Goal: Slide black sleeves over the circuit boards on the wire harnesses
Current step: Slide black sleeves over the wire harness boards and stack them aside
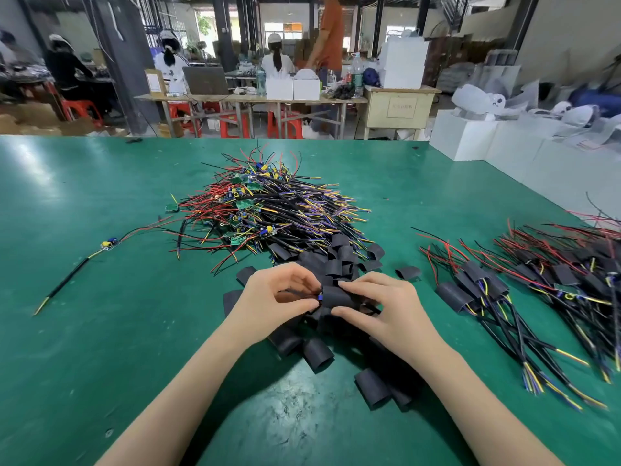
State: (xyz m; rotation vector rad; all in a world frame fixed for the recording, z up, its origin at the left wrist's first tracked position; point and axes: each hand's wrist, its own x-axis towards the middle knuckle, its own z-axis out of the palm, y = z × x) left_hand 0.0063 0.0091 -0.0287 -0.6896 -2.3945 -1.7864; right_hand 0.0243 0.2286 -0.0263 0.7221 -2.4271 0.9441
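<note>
Inside sleeve [336,296]: board mostly hidden.

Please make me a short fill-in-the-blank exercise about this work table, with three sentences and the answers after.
1. The right hand holds a black ___.
2. The table has a ___ surface.
3. The finished harnesses lie on the person's ___ side.

Answers: sleeve; green; right

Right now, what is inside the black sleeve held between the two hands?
At the left mouth of the black sleeve a small blue part and thin wires show, pinched by the left hand. The right hand grips the sleeve. Anything deeper inside is hidden.
</note>
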